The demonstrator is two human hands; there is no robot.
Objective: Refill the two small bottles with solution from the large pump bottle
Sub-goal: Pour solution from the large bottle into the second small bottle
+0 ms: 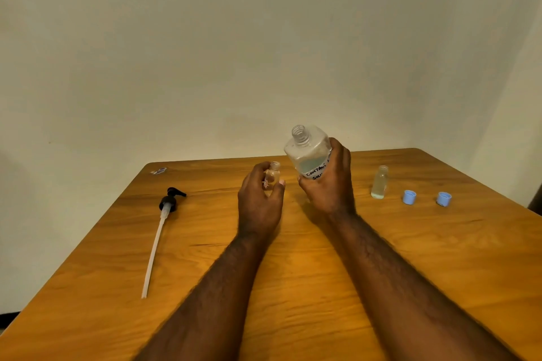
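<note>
The right hand grips the big bottle, uncapped and tilted left, a little bluish liquid low inside. The left hand holds a small bottle upright just beside it, its mouth open. On the wooden surface the black pump lies to the left with its long tube trailing towards me. To the right stands a second small bottle, then two blue caps apart from it.
</note>
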